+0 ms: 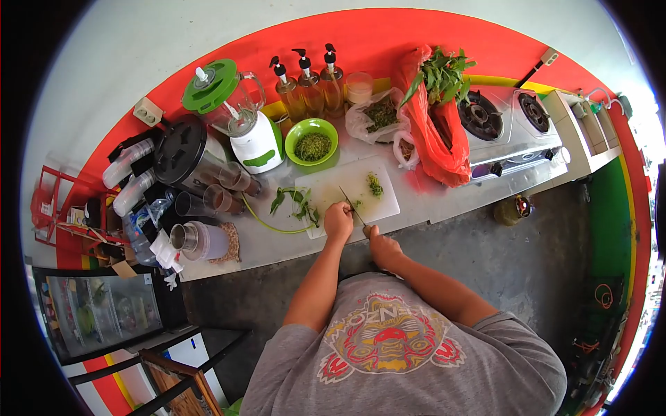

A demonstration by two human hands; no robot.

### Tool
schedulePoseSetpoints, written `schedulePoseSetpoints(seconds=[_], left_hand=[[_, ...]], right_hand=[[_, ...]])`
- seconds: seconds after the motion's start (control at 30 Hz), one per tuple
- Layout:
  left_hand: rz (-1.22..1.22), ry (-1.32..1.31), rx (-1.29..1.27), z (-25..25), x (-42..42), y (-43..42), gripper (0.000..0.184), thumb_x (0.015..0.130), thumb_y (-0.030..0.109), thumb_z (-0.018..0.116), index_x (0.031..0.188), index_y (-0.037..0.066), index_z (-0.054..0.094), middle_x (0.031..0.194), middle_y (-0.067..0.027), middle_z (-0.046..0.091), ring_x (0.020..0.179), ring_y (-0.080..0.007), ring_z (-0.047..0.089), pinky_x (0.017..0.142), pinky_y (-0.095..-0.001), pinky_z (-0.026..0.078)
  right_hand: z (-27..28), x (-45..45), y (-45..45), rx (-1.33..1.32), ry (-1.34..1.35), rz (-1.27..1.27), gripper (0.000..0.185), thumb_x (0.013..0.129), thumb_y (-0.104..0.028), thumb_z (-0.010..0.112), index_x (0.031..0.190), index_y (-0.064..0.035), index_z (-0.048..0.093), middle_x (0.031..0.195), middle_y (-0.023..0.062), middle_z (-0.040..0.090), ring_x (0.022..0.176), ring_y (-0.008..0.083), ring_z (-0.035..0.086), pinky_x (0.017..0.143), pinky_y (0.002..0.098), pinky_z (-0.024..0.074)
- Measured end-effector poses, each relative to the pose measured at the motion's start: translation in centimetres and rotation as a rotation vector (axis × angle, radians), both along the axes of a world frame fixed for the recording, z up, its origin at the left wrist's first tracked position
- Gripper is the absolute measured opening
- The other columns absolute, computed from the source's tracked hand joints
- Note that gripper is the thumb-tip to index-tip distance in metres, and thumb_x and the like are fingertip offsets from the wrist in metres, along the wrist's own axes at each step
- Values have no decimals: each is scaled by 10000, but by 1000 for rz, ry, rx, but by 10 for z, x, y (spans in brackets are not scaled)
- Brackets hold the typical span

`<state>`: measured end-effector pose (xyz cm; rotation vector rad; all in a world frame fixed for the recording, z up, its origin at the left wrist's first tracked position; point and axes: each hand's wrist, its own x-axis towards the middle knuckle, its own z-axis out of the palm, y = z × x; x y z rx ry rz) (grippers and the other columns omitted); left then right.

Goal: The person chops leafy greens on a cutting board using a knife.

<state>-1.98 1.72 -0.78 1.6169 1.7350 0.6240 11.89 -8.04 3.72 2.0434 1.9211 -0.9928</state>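
Observation:
My right hand (383, 248) is closed around the handle of a knife (355, 208), whose blade crosses the front part of a white cutting board (385, 208). Just left of the blade, my left hand (338, 222) is closed with curled fingers over green leaves (357, 205), a bit of which shows beside the knife. What lies under those fingers is mostly hidden. A small heap of chopped greens (374, 184) sits farther back on the board. Leafy stems (298, 202) lie over its left edge. Behind the board stands a green bowl (312, 164) holding chopped greens.
A blender (253, 142) and pump bottles (305, 90) line the wall. Right of the board are a clear bag of greens (361, 128), a red plastic bag (444, 159) with leafy stalks and a gas stove (510, 152). Plastic cups (223, 200) stand left.

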Motion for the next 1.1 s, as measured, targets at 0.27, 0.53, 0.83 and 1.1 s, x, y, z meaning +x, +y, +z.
schedulePoseSetpoints(seconds=[0.27,0.53,0.83,1.1], left_hand=[[-38,138,269,7,5,-25,89,873,66,662,923,75,734,946,-104,696,874,-332,672,763,-446,552],[-10,104,70,11,3,-16,77,879,78,667,934,89,719,949,-99,670,893,-316,669,758,-433,551],[-28,252,283,6,8,-29,89,865,85,677,945,107,712,976,-62,653,949,-298,650,758,-435,550],[39,287,367,8,8,-33,94,837,66,694,917,107,724,960,-51,664,938,-307,623,817,-436,527]], right_hand=[[-7,-2,-6,27,-8,12,408,921,-74,565,1261,32,365,967,265,721,920,419,725,787,498,587],[7,10,7,61,-27,121,407,932,-81,546,1274,42,362,957,264,720,899,402,733,768,486,593],[-7,10,7,119,-39,154,473,889,-105,641,1243,44,366,925,229,732,853,377,744,728,452,605],[-7,10,-2,39,43,89,425,892,-82,613,1215,28,361,959,271,715,922,435,720,804,501,587]])
